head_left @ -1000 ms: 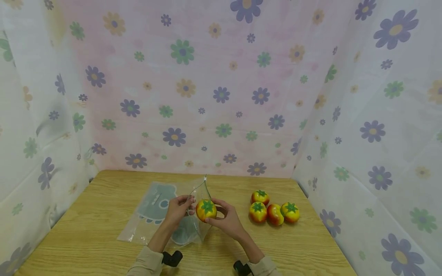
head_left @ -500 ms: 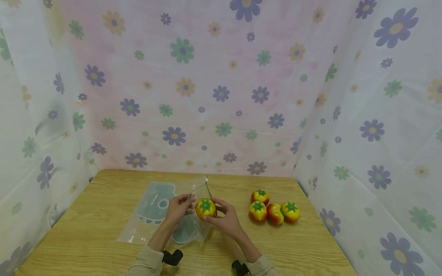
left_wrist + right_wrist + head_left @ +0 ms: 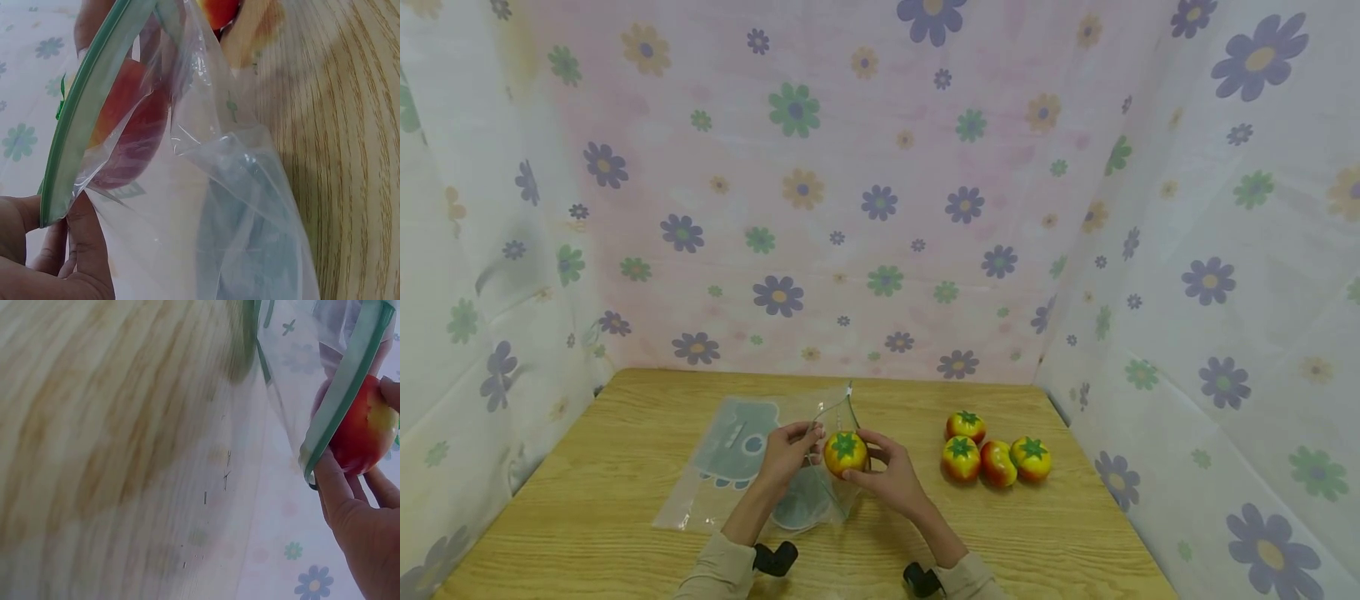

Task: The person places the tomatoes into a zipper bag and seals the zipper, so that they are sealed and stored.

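Observation:
A clear zip bag (image 3: 733,458) with a blue-grey cartoon print lies partly on the table, its green-edged mouth raised and spread apart. My left hand (image 3: 786,457) pinches one green zip edge (image 3: 84,112) between thumb and fingers. At the mouth, my right hand (image 3: 891,475) grips a red-and-yellow tomato-like fruit (image 3: 845,455) with a green star-shaped top. In the right wrist view the fruit (image 3: 365,428) is between thumb and fingers, and a finger touches the other zip edge (image 3: 350,387). Through the film in the left wrist view shows the fruit's red side (image 3: 134,131).
Several matching fruits sit in a cluster to the right, among them one lying on its side (image 3: 997,465) and one at the back (image 3: 966,427). Flower-printed cloth (image 3: 820,250) encloses the wooden table (image 3: 1037,542) at the back and both sides.
The fruit has shifted very slightly left and up at the bag's mouth with my right hand. My left hand keeps its pinch on the zip edge.

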`<state>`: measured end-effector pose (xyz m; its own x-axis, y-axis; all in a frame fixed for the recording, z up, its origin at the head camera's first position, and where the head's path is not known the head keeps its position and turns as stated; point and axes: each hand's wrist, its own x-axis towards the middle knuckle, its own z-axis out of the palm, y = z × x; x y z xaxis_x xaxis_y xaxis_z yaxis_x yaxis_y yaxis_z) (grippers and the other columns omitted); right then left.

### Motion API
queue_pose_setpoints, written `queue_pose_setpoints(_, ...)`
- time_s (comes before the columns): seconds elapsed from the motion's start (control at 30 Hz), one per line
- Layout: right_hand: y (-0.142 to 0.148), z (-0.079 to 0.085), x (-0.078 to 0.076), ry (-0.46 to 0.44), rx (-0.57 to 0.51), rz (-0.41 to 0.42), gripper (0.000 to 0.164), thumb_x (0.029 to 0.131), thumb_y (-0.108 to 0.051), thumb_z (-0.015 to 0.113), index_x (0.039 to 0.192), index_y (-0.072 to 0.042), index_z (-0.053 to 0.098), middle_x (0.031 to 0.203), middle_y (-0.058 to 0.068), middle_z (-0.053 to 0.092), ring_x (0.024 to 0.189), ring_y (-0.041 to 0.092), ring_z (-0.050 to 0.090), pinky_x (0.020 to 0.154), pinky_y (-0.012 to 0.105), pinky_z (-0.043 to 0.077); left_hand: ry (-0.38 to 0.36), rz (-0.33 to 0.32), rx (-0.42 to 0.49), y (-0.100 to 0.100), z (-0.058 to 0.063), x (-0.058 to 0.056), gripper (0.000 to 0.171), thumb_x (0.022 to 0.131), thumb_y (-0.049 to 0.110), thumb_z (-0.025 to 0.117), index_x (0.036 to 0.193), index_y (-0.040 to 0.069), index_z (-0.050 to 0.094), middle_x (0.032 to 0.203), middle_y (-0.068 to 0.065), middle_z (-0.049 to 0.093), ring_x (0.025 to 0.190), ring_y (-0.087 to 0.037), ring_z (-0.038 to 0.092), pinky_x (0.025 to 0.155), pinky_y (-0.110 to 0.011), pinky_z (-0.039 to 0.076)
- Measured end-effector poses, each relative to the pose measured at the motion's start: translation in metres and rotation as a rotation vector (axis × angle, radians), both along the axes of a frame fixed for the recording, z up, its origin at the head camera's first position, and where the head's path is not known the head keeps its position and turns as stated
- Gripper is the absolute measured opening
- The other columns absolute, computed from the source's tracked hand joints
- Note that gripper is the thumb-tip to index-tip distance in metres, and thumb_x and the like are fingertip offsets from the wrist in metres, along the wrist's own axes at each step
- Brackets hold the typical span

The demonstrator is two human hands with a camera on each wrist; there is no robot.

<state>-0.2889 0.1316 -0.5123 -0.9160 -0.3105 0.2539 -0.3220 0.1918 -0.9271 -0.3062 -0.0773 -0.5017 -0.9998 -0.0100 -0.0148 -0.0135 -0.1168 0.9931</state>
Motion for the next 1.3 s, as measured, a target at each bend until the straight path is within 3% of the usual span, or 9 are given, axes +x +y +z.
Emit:
queue_pose_setpoints(0.27, -0.002, -0.003, -0.004, -0.005, 0.051, 0.031, 0.066, 0.092, -0.014, 0.077, 0.147, 0.006, 0.046, 0.15, 0.026, 0.046, 0.125, 0.046, 0.057, 0.092, 0.035, 0.059, -0.012, 0.004, -0.003, 0.001, -0.003, -0.002, 0.029, 0.102, 0.013, 0.064, 0.12, -0.01, 0.065, 0.09, -0.005, 0.072, 0.072, -0.011, 0.064, 0.063, -0.024, 0.058)
queue_pose_setpoints(0.63, -0.007, -0.001, -0.005, -0.014, 0.086, -0.015, 0.062, 0.091, -0.016, 0.078, 0.144, 0.004, 0.051, 0.148, 0.026, 0.048, 0.122, 0.045, 0.058, 0.089, 0.036, 0.06, -0.011, -0.001, 0.023, 0.0, -0.001, -0.002, 0.029, 0.102, 0.009, 0.061, 0.123, -0.012, 0.063, 0.095, -0.009, 0.072, 0.073, -0.011, 0.063, 0.062, -0.022, 0.057)
queue_pose_setpoints(0.97, -0.009, -0.004, -0.01, -0.002, 0.09, -0.024, 0.064, 0.091, -0.01, 0.077, 0.144, 0.01, 0.047, 0.146, 0.029, 0.049, 0.12, 0.047, 0.059, 0.091, 0.047, 0.059, -0.012, -0.001, 0.003, -0.001, 0.0, -0.002, 0.03, 0.103, 0.01, 0.061, 0.123, -0.012, 0.063, 0.095, -0.01, 0.072, 0.073, -0.011, 0.062, 0.062, -0.022, 0.057)
queue_pose_setpoints(1.3, -0.009, -0.006, -0.011, 0.009, 0.193, -0.014, 0.063, 0.087, -0.013, 0.083, 0.14, 0.005, 0.055, 0.14, 0.025, 0.056, 0.117, 0.044, 0.062, 0.093, 0.051, 0.058, -0.01, 0.0, -0.001, 0.001, 0.001, -0.003, 0.027, 0.102, 0.011, 0.063, 0.118, -0.01, 0.065, 0.096, -0.014, 0.072, 0.072, -0.012, 0.062, 0.061, -0.022, 0.056)
